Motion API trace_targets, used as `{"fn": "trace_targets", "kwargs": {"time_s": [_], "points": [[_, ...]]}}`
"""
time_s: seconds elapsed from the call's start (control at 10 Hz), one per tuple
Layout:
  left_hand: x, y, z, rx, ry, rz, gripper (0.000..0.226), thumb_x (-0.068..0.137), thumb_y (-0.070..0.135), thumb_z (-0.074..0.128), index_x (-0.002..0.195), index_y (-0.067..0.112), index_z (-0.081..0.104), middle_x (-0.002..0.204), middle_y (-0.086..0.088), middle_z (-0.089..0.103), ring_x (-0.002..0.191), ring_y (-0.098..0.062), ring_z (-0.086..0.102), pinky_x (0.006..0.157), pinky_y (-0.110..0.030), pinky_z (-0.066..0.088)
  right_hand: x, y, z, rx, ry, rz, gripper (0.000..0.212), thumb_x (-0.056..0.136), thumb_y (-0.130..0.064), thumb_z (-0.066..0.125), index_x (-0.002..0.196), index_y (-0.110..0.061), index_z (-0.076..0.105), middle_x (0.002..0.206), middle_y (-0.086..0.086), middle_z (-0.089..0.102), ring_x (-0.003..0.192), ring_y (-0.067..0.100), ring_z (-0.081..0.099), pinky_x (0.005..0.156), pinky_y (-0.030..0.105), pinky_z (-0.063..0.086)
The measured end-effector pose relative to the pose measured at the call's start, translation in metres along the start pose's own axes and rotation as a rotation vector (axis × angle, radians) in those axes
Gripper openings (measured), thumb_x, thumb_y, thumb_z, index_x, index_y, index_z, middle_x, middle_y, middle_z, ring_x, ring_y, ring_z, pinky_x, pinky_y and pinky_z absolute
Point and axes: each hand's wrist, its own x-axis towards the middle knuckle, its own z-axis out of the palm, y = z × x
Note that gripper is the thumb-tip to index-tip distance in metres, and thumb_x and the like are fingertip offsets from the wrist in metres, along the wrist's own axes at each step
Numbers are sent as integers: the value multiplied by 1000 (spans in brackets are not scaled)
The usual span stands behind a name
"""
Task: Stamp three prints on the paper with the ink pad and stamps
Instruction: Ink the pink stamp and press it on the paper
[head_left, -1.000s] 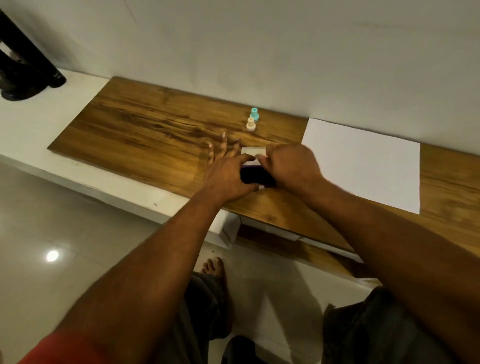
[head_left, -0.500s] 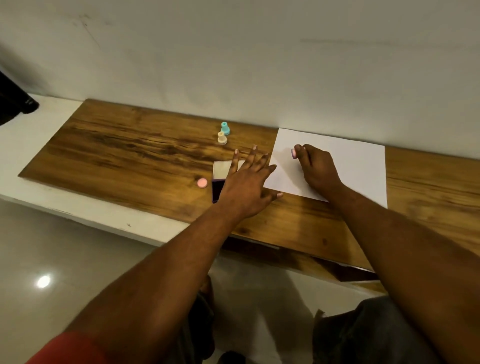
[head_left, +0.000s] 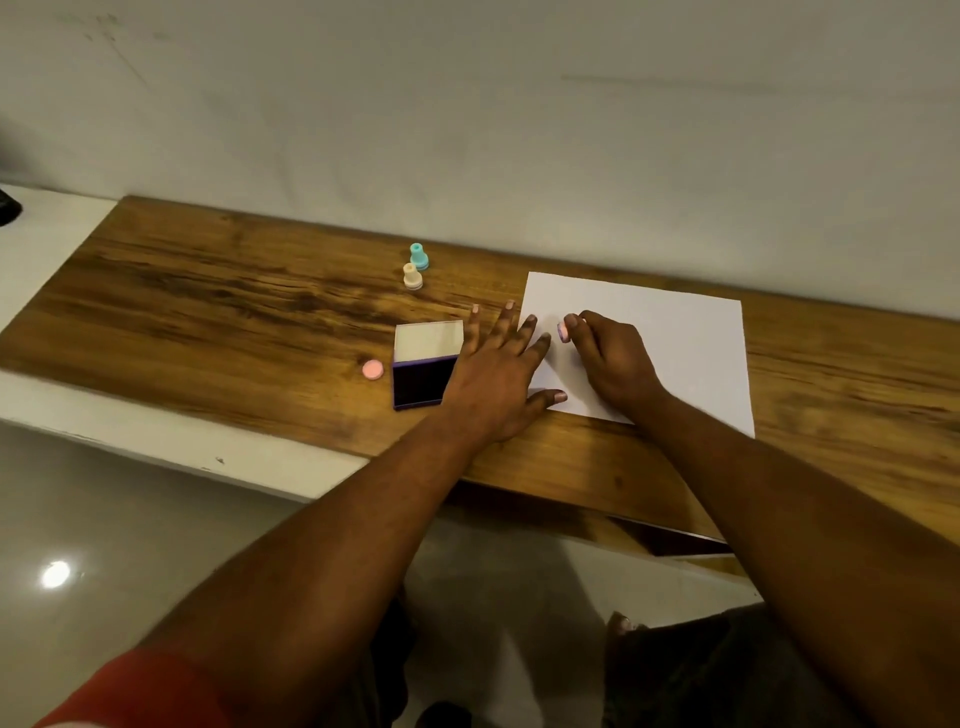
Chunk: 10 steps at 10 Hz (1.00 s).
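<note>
Your left hand (head_left: 498, 379) lies flat, fingers spread wide, on the paper (head_left: 675, 353) edge beside the open ink pad (head_left: 421, 384) (pink cap (head_left: 372, 369) just left). Your right hand (head_left: 615, 364) pinches a pink stamp (head_left: 563, 331) at the paper. A cream stamp (head_left: 412, 276) and a teal stamp (head_left: 418, 256) stand beyond.

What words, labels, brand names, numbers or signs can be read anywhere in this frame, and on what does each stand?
None can be read. The paper is blank where it shows. The open ink pad, teal stamp, cream stamp and pink cap show no lettering. The face of the pink stamp in the right hand is hidden.
</note>
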Motion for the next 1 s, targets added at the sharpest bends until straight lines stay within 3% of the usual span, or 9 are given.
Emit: {"fn": "trace_targets", "kwargs": {"time_s": [0.1, 0.3, 0.4, 0.5, 0.6, 0.7, 0.8, 1.0], "points": [[1, 4, 0, 5, 0, 22, 89, 98, 82, 20, 169, 30, 9, 177, -4, -1, 162, -31, -17, 121, -60, -24, -4, -1, -1, 11, -17, -3, 37, 110, -37, 41, 97, -18, 70, 87, -3, 69, 80, 6, 61, 74, 17, 42], [-1, 7, 2, 1, -6, 54, 94, 95, 84, 16, 170, 28, 2, 176, -5, -15, 160, -30, -22, 99, -48, -49, -8, -3, -2, 24, -15, 24, 35, 110, -37, 41, 95, -20, 68, 82, -5, 66, 79, 1, 60, 68, 7, 37], [-1, 9, 5, -11, -13, 81, 96, 95, 85, 12, 169, 27, -1, 176, -6, -17, 160, -29, -22, 102, -48, -45, -8, -2, 0, 11, -6, 40, 40, 110, -37, 42, 96, -11, 69, 84, 4, 68, 77, 10, 60, 67, 10, 38], [0, 11, 11, -10, -30, 98, 97, 95, 84, 8, 169, 23, 0, 177, -8, -11, 162, -28, -16, 110, -51, -39, -6, -6, 0, -8, -1, 27, 43, 110, -36, 42, 97, -7, 71, 86, 9, 71, 79, 19, 62, 72, 27, 45], [-1, 14, 17, -56, -68, 94, 98, 95, 84, 11, 169, 21, -3, 177, -9, -9, 163, -27, -11, 116, -53, -31, 5, -11, -7, -135, 30, -3, 46, 110, -39, 40, 103, -10, 75, 95, 7, 76, 89, 22, 68, 82, 35, 50], [-3, 17, 23, -135, -80, 77, 99, 96, 83, 19, 168, 22, -9, 176, -7, -17, 162, -26, -16, 119, -53, -27, 30, -15, -15, -394, 72, -43, 53, 108, -49, 38, 98, -12, 74, 88, 6, 75, 84, 27, 68, 74, 39, 51], [-3, 19, 27, -186, -93, 64, 100, 97, 82, 23, 167, 22, -15, 175, -5, -23, 161, -25, -21, 123, -55, -23, 56, -21, -13, -637, 92, -120, 55, 106, -52, 39, 88, -10, 69, 75, 11, 69, 74, 34, 66, 61, 33, 36], [-2, 22, 30, -202, -106, 54, 95, 101, 76, 24, 167, 22, -17, 174, -6, -25, 160, -26, -22, 126, -58, -15, 90, -32, 4, -932, -17, -207, 53, 108, -48, 37, 107, -5, 68, 93, 18, 72, 86, 39, 69, 65, 35, 36]]}}
